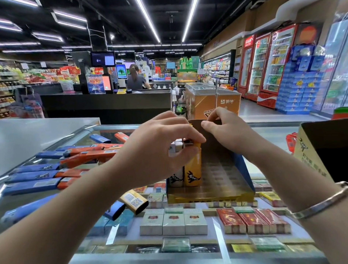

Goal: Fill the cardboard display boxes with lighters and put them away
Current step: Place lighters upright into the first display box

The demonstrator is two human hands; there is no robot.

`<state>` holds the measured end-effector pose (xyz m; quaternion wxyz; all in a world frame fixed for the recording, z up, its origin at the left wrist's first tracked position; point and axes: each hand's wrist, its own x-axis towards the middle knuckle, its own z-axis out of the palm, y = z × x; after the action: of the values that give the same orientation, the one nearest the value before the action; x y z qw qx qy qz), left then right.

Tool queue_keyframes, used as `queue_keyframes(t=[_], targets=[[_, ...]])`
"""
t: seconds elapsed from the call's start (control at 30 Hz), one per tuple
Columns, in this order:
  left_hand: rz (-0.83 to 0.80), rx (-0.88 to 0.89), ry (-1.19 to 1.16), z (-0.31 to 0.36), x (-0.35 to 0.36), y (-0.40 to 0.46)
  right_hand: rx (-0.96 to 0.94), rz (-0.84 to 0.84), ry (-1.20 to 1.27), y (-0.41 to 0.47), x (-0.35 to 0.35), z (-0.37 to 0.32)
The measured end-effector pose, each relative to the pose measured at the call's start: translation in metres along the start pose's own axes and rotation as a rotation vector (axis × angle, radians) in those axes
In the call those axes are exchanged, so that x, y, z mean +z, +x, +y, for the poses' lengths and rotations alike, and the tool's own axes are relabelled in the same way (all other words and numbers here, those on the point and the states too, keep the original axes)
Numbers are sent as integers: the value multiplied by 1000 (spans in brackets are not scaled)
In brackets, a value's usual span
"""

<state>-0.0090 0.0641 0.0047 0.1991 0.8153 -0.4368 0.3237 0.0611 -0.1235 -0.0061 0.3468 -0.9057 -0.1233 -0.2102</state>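
Note:
An open cardboard display box (220,169) stands on the glass counter, its gridded inside mostly bare. My left hand (159,144) grips the tops of upright lighters (192,170), one white and one yellow, at the box's left front corner. My right hand (224,126) pinches the top edge of the box's tall back flap. Several loose blue and orange lighters (71,161) lie scattered on the glass to the left, and a yellow lighter (134,201) lies near the box's front left.
A second cardboard box (327,152) stands at the right edge. Cigarette packs (172,222) fill the case under the glass counter (267,130). A grey countertop (31,136) adjoins at the left. Beyond are a checkout desk, a person, a freezer and drink fridges.

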Motion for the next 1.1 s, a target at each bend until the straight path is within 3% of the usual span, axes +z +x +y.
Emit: queue_keyframes(t=[0.27,1.1], targets=[[28,-12,79,-2,1,0,-19,-8,-17,0,1,1],[-121,-18,110,-4,0,1,-18,-19,-60,-2,0,-1]])
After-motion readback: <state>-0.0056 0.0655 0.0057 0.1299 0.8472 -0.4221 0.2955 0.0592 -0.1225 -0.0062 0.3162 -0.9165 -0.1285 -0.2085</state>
